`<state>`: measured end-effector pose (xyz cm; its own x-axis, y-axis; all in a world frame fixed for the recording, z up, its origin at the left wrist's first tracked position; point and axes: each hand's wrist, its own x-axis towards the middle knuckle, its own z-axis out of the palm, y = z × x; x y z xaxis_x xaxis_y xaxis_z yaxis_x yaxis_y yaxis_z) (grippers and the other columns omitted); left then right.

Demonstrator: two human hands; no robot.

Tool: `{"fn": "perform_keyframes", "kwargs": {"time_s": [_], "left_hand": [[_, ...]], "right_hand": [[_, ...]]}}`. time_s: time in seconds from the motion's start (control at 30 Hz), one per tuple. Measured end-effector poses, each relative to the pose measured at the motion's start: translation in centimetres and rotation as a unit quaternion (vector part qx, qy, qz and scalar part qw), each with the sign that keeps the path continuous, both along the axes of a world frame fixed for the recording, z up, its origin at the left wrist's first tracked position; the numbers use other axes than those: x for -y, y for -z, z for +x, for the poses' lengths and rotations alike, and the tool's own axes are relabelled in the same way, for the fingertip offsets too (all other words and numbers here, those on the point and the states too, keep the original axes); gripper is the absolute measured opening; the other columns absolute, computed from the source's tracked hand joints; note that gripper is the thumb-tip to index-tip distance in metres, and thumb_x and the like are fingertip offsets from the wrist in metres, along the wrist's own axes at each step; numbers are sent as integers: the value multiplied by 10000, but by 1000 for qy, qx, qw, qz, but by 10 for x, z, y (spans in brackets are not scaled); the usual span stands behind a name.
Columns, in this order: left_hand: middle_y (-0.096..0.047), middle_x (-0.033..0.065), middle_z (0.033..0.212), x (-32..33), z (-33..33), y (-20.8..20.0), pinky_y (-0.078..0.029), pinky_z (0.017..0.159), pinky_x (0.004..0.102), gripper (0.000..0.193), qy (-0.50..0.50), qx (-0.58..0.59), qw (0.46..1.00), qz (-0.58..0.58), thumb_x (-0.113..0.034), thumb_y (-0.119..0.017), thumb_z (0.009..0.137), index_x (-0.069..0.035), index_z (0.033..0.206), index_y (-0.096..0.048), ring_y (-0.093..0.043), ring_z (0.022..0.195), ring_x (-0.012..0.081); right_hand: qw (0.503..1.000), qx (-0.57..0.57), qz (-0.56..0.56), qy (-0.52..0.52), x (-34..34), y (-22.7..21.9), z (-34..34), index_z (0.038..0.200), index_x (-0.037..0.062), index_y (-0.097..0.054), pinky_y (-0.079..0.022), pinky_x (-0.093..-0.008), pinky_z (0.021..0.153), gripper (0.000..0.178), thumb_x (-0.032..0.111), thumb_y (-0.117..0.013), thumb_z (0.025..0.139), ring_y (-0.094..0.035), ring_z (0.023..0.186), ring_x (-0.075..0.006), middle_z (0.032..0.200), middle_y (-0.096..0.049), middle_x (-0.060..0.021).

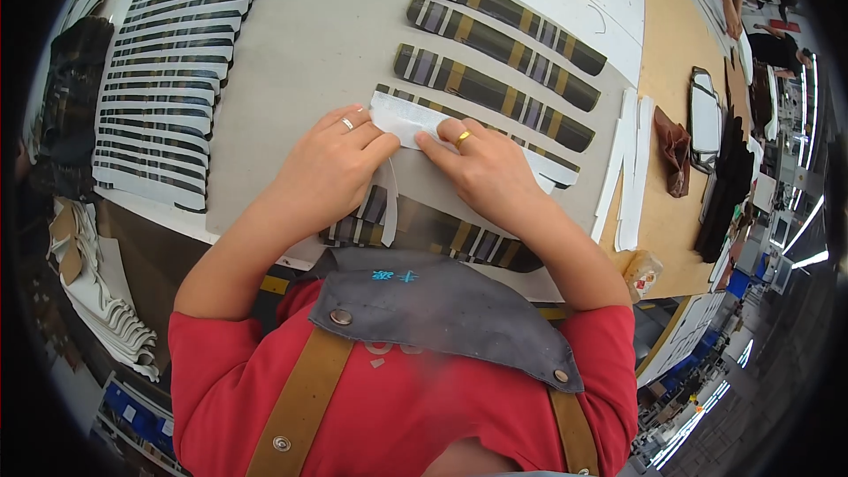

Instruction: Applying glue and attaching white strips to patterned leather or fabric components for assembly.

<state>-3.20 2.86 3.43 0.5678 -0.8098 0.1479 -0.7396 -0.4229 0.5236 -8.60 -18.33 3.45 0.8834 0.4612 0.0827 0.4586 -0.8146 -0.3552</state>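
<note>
A white strip [402,117] with a pale backing lies along a curved plaid strip [439,107] in dark green, tan and grey. My left hand [346,152] grips its left end with bent fingers. Close by, my right hand [481,159] pinches the strip farther along, thumb toward the left hand. The white strip runs on beneath the right hand and shows again beyond it. Below my left hand, a narrow white ribbon [390,205] hangs over more plaid pieces [433,234] at the table's near edge.
Several plaid strips [503,94] lie in a row beyond my hands. At left is a long overlapping stack of white-edged plaid pieces [163,97]. White strips [629,172], a brown crumpled piece [671,152] and a plastic-wrapped item [642,274] sit at right. Other people are at the far right.
</note>
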Motion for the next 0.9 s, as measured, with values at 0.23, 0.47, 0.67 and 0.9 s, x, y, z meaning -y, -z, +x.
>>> {"fn": "perform_keyframes", "kwargs": {"time_s": [0.23,0.47,0.67,0.9], "left_hand": [[-640,104,936,-6,3,3,-434,929,389,220,-50,-84,994,-54,93,-475,781,-23,927,-592,-595,1020,297],[-669,165,940,-3,23,-55,-472,834,319,89,-95,-585,740,-318,-105,-654,813,-54,821,-581,-647,869,202],[-621,235,1091,67,17,-62,-415,922,355,75,1,-560,741,-370,-109,-467,945,-89,978,-402,-580,1047,256],[-594,220,1137,96,12,-45,-433,910,343,102,-3,-434,774,-460,-107,-412,975,-54,1056,-446,-575,1062,237]], "right_hand": [[965,-184,124,141,64,-38,-40,983,38,-609,-474,-337,684,187,14,-591,798,-592,767,-244,886,-568,-117],[902,49,-135,408,149,-47,-108,1125,-7,-552,-442,-336,827,272,46,-564,858,-571,961,-230,1054,-593,-129],[908,-53,321,263,61,-58,-55,1201,-17,-513,-391,-344,963,364,75,-581,855,-532,1121,-249,1202,-562,-146],[752,-248,548,269,38,-53,-15,987,-11,-564,-472,-248,678,117,44,-539,887,-602,734,-152,835,-606,-75]]}}
